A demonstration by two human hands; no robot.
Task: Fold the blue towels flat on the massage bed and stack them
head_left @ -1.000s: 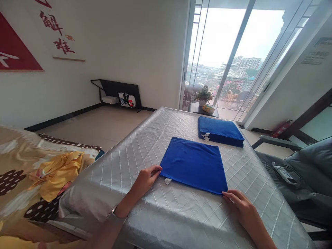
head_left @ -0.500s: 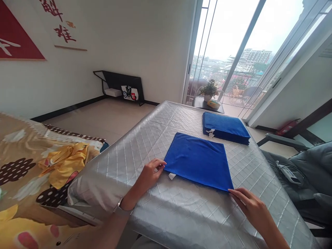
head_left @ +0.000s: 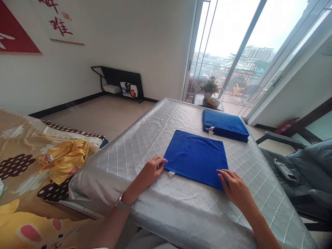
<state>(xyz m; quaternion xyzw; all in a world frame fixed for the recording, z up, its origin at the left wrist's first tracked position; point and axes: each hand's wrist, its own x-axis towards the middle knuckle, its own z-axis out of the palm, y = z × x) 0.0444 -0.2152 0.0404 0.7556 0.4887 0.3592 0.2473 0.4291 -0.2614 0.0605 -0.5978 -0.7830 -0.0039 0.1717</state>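
Note:
A blue cloth (head_left: 195, 157) lies flat on the silver quilted cover (head_left: 145, 138) of the table, with a small white tag (head_left: 171, 174) sticking out at its near left edge. My left hand (head_left: 153, 168) is closed at the cloth's near left corner, index finger and thumb on the edge. Over the near right corner rests my right hand (head_left: 234, 185), fingers stretched and thumb apart, the fingertips touching the cloth's top; that corner is hidden beneath it. Farther back sits a neat stack of blue cloths (head_left: 225, 124) with white tags at its left side.
A bed with a patterned blanket (head_left: 15, 138) and a yellow garment (head_left: 66, 159) adjoins the table at the left. On the right stands a dark armchair (head_left: 311, 166) holding a white power strip (head_left: 286, 171). A potted plant (head_left: 209, 88) is beyond the table's far edge.
My right hand has let go of the cloth's near right corner and moved left and up onto the cloth. My left hand stays at its corner. The view has shifted slightly.

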